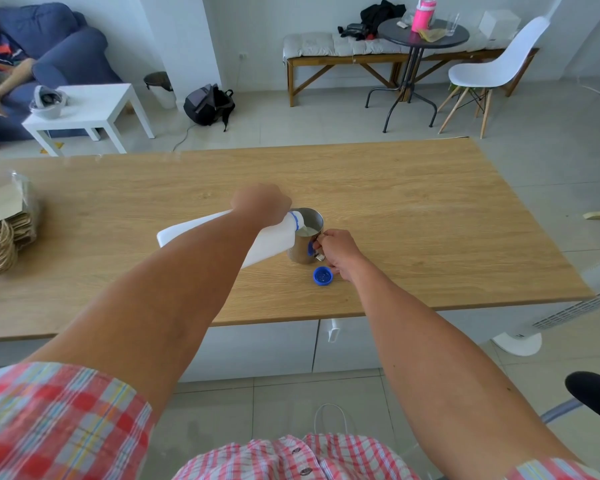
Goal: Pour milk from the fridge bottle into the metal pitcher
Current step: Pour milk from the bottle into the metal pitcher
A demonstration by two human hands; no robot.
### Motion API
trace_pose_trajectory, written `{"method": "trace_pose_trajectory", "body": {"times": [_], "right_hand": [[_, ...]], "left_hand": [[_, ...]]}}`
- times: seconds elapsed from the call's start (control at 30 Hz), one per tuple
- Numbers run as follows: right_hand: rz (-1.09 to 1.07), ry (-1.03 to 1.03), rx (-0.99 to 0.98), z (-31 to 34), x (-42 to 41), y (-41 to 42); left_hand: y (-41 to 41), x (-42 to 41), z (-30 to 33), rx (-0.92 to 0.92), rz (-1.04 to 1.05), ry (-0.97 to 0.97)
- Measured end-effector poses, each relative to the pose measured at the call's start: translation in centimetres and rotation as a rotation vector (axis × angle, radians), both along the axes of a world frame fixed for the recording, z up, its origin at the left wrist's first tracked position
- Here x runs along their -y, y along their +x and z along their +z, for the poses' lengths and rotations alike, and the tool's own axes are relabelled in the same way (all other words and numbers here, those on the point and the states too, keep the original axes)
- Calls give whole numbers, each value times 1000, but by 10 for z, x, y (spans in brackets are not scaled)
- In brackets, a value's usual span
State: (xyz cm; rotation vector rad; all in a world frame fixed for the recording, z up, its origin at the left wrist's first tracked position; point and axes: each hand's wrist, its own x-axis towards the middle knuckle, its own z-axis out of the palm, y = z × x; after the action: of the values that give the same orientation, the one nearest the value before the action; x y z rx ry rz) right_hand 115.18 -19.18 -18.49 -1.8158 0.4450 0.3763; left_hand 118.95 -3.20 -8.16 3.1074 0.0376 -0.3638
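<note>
- A person in a red plaid shirt (63,420) is standing at a wooden table (413,188), both bare arms reaching out over it.
- The left hand (262,204) is gripping a white milk bottle (274,242) near its neck, fingers curling over the top; the bottle is lying tipped almost flat, its base pointing left and its mouth with a blue ring hanging over the rim of the pitcher (307,237).
- Milk is running from the mouth into the steel pitcher, where a white pool is showing inside.
- The pitcher is standing upright near the middle of the table, just right of the bottle.
- The right hand (336,252) is curling its fingers round the pitcher's handle on the right side.
- A blue cap (323,276) is lying open side up on the table, just in front of the pitcher and touching or nearly touching the right hand's heel.
- Paper bags (4,237) with rope handles are lying at the table's left end.
- Beyond the table, a white side table (94,105), a black backpack (208,103), a bench (343,53), a round dark table (423,34) and a white chair (496,71) are standing on the tiled floor.
- Another person is sitting in a blue armchair (59,46) at far left.
</note>
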Motion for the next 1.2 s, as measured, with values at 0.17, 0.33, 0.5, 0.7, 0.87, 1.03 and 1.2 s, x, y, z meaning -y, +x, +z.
{"method": "trace_pose_trajectory", "body": {"times": [0.17,0.33,0.5,0.7,0.87,1.03,1.2], "right_hand": [[0,-4,-3,0,0,0],[-3,3,-5,1,0,0],[-6,6,-5,0,0,0],[-3,8,-6,0,0,0],[-1,4,2,0,0,0],[3,-3,2,1,0,0],[2,-2,5,1,0,0]], "left_hand": [[0,0,0,-3,-4,4],[1,0,0,-4,-6,11],[-1,1,0,-2,-31,42],[0,0,0,1,-29,39],[1,0,0,4,-23,26],[1,0,0,1,-20,23],[2,0,0,0,-22,22]]}}
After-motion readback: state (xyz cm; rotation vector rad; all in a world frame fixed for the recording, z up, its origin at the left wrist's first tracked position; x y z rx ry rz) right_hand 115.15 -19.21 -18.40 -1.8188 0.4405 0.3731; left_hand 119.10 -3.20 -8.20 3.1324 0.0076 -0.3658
